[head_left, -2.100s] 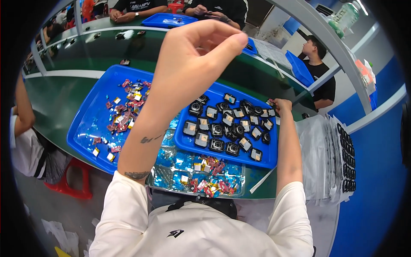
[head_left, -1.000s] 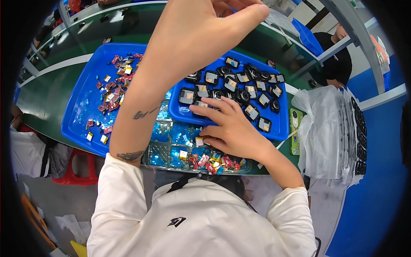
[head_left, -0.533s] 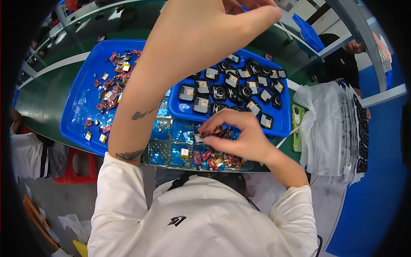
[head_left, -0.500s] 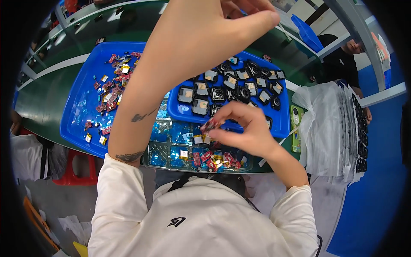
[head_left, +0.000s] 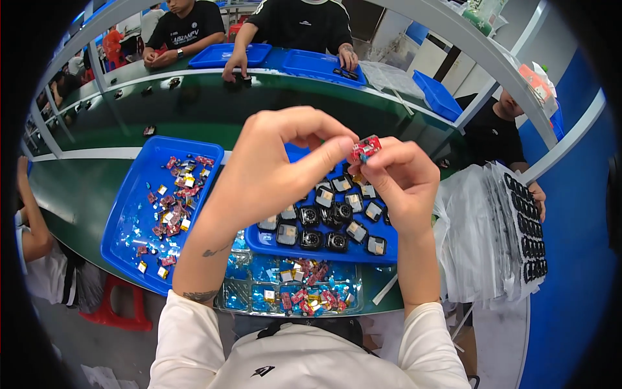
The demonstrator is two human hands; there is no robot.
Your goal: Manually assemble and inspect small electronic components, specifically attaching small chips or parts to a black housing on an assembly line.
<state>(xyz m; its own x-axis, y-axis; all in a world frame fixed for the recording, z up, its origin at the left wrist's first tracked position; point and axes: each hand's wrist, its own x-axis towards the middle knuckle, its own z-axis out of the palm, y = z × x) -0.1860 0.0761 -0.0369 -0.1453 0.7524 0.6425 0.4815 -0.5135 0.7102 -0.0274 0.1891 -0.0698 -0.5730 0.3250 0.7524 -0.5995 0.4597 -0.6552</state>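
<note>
Raised over the bench, my right hand pinches a small red circuit board between thumb and fingers. My left hand meets it from the other side, thumb and index fingertip closed at the board's edge. Below the hands, a blue tray holds several black watch-like cases, some showing a round dial and some a grey back. Nearer me, a clear compartment tray contains red boards, small silver battery packs and blue film scraps. On the left, another blue tray carries a pile of red boards with batteries.
A stack of white sheets with black parts stands at right. Metal frame bars arch over the green bench. People in black shirts sit across it beside blue trays. A red stool stands lower left.
My left hand has come down and my right hand has moved up and forward, so they now meet at the red board. The view has tilted up, showing people across the bench.
</note>
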